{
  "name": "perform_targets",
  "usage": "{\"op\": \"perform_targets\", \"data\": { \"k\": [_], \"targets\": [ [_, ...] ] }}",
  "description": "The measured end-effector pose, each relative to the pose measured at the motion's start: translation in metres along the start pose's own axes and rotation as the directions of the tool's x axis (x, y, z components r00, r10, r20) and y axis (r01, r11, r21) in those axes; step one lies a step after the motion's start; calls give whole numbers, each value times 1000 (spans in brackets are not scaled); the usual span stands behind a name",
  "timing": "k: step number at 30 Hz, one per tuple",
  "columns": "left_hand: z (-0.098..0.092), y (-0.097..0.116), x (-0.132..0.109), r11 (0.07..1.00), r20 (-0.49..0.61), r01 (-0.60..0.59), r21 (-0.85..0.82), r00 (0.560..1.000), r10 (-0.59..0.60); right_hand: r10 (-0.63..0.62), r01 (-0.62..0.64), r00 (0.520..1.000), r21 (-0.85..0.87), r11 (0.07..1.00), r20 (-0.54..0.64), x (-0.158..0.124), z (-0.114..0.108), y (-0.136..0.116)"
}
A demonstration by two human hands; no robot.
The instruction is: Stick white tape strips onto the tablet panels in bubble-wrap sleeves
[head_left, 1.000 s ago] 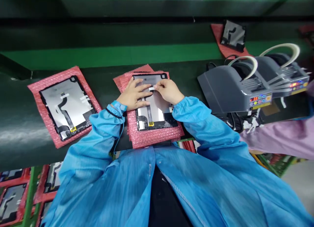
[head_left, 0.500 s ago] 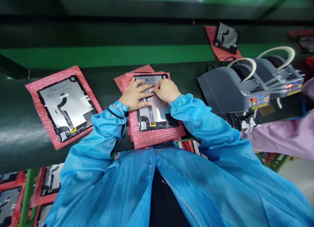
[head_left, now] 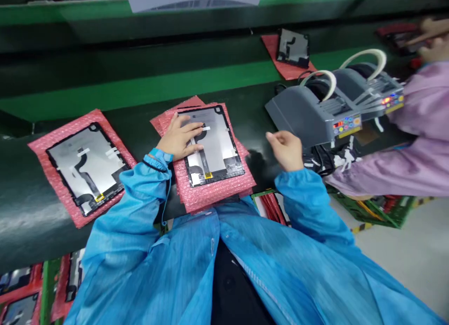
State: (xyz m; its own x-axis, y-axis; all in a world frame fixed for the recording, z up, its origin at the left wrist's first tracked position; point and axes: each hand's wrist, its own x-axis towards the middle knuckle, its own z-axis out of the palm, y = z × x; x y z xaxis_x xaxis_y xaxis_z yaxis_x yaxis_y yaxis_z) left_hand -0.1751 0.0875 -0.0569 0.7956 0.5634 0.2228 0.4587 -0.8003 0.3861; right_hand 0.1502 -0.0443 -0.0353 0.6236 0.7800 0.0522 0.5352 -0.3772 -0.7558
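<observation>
Left hand (head_left: 180, 140) spread flat on panel (head_left: 220, 147), gripping nothing, likely steadying it. Panel sits on bubble wrap (head_left: 217, 194), presumably padding. Right hand (head_left: 286, 149) half-curled near dispenser (head_left: 298, 117); can't tell if holding anything.

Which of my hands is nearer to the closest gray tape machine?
Your right. The right hand is close by the left side of the gray tape machine; the left hand is farther left, resting on the panel.
</observation>
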Motion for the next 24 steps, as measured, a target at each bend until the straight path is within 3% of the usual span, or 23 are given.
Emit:
{"op": "perform_targets", "data": {
  "k": [2,4,6,7,10,13,16,19,24],
  "targets": [
    [-7,4,1,999,9,-3,33,1000,3,209,-180,966,187,966,-151,-11,-35,41],
    [-15,9,5,997,-1,6,83,1000,-6,424,-311,871,391,866,-247,-16,-63,67],
    [-21,13,11,991,-18,23,129,1000,-21,561,-354,787,557,752,-257,-11,-82,77],
    [-24,16,14,988,-23,32,153,999,-29,589,-351,773,614,707,-236,-5,-88,78],
    [-29,27,21,977,-16,66,205,998,-64,535,-295,833,706,643,-139,16,-94,73],
    [-35,34,15,975,-14,101,199,995,-100,417,-149,887,732,665,-198,24,-90,73],
    [-44,37,1,972,-80,147,184,988,-134,357,-8,866,705,709,-349,21,-86,84],
    [-54,46,-5,965,-156,186,184,975,-158,352,17,855,697,717,-382,18,-84,96],
    [-59,76,17,981,-85,26,193,996,-10,333,52,862,721,691,-382,28,-75,103]
  ]
}}
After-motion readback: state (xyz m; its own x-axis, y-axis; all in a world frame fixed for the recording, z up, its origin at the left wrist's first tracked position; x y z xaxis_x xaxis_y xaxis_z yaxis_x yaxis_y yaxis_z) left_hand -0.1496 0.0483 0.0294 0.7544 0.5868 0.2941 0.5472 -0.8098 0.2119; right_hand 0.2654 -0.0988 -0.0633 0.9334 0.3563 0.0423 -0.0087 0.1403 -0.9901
